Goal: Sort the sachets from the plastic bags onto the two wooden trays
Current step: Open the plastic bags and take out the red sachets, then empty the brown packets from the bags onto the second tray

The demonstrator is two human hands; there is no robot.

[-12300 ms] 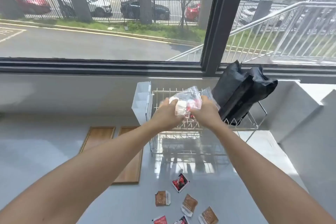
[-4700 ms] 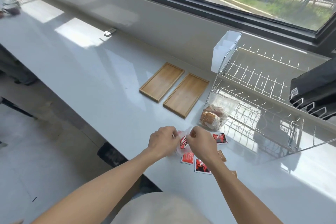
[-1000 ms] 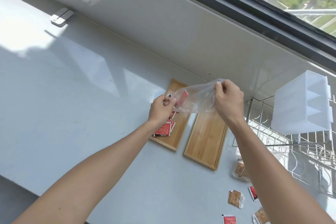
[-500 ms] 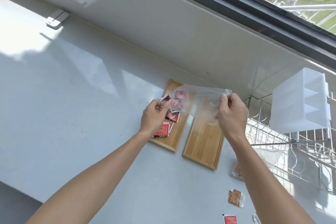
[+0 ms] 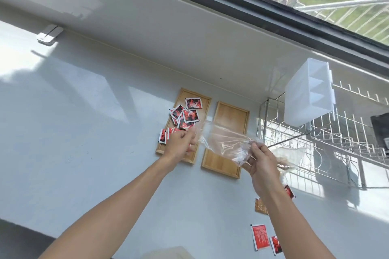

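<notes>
Stretching between both hands (image 5: 219, 149), empty plastic bag (image 5: 223, 143) over trays (image 5: 229, 115).

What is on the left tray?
Red sachets piled at the far end of the left tray, some spilling over its left edge. The left hand covers the middle.

The left hand (image 5: 180, 143) covers the near end of the left tray (image 5: 205, 103) and some of the red sachets (image 5: 190, 115) there, so their count cannot be told. The clear bag (image 5: 223, 142) veils part of the right tray (image 5: 230, 115). The right forearm (image 5: 280, 206) hides most of a brown sachet (image 5: 259, 206) and part of a red one (image 5: 289, 191) on the counter (image 5: 84, 153). A second bag (image 5: 290, 156) by the wire rack (image 5: 336, 143) is blurred; its contents are unclear. A black object (image 5: 380, 130) is cut off by the right edge. Print on the sachets is too small to read.
</notes>
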